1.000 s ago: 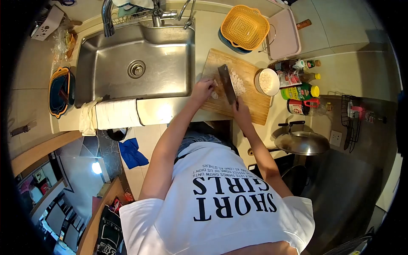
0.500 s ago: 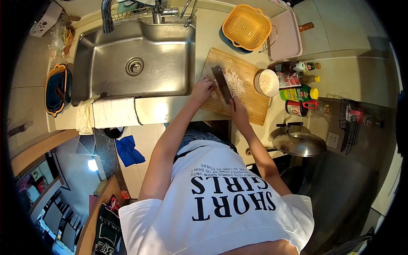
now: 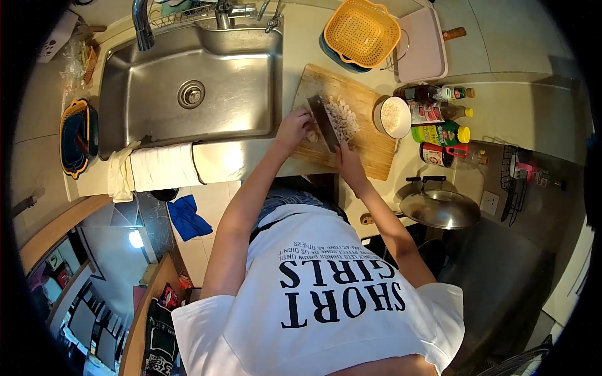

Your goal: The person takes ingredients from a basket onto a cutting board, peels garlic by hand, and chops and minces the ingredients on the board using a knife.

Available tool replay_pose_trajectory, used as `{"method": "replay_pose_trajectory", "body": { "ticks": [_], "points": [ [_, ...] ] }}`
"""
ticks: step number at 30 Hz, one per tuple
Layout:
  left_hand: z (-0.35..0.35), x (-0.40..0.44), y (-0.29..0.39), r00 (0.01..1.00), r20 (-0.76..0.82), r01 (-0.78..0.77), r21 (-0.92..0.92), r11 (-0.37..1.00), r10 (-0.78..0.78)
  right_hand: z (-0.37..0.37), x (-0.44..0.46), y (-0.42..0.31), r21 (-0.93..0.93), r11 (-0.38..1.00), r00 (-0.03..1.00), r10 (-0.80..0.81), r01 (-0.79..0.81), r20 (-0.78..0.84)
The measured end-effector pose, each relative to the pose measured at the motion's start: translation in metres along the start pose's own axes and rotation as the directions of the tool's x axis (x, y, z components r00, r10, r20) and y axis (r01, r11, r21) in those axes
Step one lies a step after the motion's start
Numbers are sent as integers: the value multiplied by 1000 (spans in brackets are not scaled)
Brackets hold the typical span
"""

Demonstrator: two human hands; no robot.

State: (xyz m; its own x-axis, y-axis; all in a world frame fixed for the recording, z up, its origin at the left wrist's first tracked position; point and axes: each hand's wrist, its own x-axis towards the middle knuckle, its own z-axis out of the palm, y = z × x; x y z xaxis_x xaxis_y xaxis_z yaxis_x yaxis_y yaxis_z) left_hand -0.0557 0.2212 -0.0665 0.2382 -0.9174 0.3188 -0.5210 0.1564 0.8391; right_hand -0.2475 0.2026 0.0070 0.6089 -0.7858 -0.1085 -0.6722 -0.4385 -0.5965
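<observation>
A wooden cutting board lies at an angle on the counter, right of the sink. My right hand is closed around the handle of a cleaver, whose dark blade rests across the board. Chopped pale pieces are heaped along the blade's right side. At the blade's left, my left hand has its fingers bent together over uncut pale food, partly hidden under the fingertips. A white bowl of pale bits stands at the board's right edge.
The steel sink is on the left, with a white cloth over its front edge. A yellow basket and a pink tray stand behind the board. Bottles and a lidded pan are at the right.
The cleaver has shifted leftward relative to the chopped pile, closer to my left hand. The whole view has shifted slightly with the camera. Both hands keep their holds.
</observation>
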Motion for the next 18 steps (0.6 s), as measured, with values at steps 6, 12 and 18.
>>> {"method": "replay_pose_trajectory", "body": {
  "ticks": [6, 12, 18],
  "points": [
    [4, -5, -2, 999, 26, 35, 30, 999, -36, 12, 48, -9, -98, 994, 998, 56, -54, 19],
    [4, -6, -9, 998, 51, -41, 43, 998, 39, 9, 41, 7, -72, 996, 997, 54, -58, -60],
    [2, -7, 0, 1000, 19, -11, 29, 1000, 11, -8, 5, 3, -31, 995, 986, 91, -97, -141]
  ]
}}
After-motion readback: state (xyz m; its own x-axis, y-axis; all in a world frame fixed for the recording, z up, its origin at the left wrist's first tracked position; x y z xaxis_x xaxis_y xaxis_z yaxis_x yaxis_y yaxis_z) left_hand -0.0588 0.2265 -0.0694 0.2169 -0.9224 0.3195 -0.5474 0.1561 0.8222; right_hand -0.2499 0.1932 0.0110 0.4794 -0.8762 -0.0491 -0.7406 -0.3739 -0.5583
